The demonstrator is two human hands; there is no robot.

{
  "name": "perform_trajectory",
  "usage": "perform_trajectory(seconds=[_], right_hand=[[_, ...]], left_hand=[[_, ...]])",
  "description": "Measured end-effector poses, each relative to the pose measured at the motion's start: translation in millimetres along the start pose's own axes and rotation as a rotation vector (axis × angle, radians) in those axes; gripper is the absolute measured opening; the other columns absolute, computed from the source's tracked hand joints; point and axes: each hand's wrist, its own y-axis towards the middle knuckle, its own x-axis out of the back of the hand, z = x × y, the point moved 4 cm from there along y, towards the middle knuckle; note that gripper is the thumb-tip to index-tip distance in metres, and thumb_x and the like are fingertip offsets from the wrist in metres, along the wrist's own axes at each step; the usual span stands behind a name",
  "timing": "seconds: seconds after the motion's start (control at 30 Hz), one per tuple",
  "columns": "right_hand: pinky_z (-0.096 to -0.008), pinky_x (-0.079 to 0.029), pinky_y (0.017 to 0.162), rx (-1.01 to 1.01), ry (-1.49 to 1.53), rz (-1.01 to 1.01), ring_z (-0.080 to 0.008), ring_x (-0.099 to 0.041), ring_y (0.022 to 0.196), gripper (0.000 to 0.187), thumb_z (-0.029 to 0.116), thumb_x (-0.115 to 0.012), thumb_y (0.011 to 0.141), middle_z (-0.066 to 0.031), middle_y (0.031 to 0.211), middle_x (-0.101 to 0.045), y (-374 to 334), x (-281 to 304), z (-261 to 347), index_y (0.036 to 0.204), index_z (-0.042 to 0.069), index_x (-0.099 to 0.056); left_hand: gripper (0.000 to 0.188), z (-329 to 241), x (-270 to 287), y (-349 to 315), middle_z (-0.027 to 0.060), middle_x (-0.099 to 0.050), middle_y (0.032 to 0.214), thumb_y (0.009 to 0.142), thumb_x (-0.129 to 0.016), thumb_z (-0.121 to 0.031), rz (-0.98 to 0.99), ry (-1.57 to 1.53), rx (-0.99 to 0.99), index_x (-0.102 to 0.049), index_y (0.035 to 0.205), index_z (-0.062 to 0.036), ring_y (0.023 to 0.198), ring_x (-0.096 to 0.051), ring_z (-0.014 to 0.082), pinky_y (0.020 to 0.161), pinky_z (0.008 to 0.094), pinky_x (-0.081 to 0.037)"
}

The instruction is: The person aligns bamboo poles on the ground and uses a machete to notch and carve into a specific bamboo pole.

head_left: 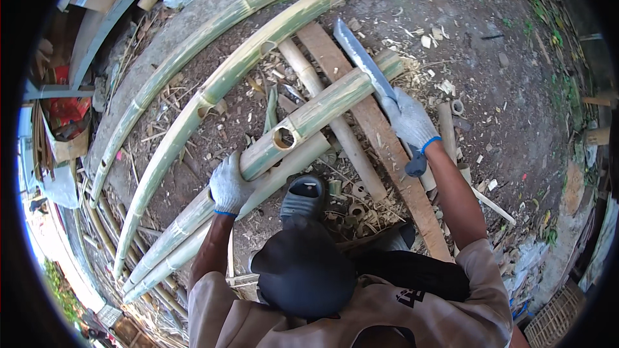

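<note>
Clasping a bamboo pole (325, 109), left fingers (227, 169) clamped on it, right fingers (401, 108) (gloved) around machete (362, 57)

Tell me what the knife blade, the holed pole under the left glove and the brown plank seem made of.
Knife blade: probably bare steel, given its grey, mottled sheen.
Holed pole: bamboo, apparently unpainted, with green-streaked, straw-coloured skin and a hollow inside showing through the hole.
Brown plank: likely unfinished wood, judging by its dull, uneven surface.
</note>
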Motion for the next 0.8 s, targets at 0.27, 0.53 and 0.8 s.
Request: perform_trajectory(seconds=[0.27, 0.53, 0.8], right_hand=[[-0.0546, -0.053, 0.082, 0.012, 0.002, -0.018, -0.0467, -0.069, 0.09, 0.033, 0.034, -0.056, 0.109, -0.0279, 0.097, -0.07, 12.1, 17.6, -20.4, 0.119, 0.002, -0.057], [-0.0296, -0.054, 0.061, -0.194, 0.546, 0.191, -0.0107, -0.063, 0.072, 0.033, 0.033, -0.063, 0.11, -0.0035, 0.09, -0.064, 7.9, 16.4, -43.6, 0.128, 0.007, -0.053], [-0.0401, -0.057, 0.064, -0.402, 0.277, 0.213, -0.022, -0.071, 0.074, 0.043, 0.046, -0.067, 0.105, -0.0086, 0.081, -0.066, -3.7, 11.0, -50.6, 0.104, 0.003, -0.066]], left_hand=[[0.09, -19.6, 1.0, 16.4, 0.0229, -0.073, 0.116, 0.07, -0.09, -0.06, 0.011, -0.078, -0.02, -0.065, 0.133, -0.0005, 0.104, -0.072, 0.041, 0.093, 0.052, -0.057], [0.09, -24.9, 16.0, 33.4, 0.0237, -0.073, 0.119, 0.072, -0.09, -0.057, 0.164, -0.174, -0.083, -0.062, 0.135, -0.0003, 0.109, -0.073, 0.0415, 0.094, 0.0516, -0.057], [0.087, -23.8, 3.7, 26.8, 0.0218, -0.073, 0.121, 0.074, -0.089, -0.055, 0.138, -0.079, -0.041, -0.061, 0.138, -0.0018, 0.11, -0.073, 0.0403, 0.095, 0.0506, -0.058]])
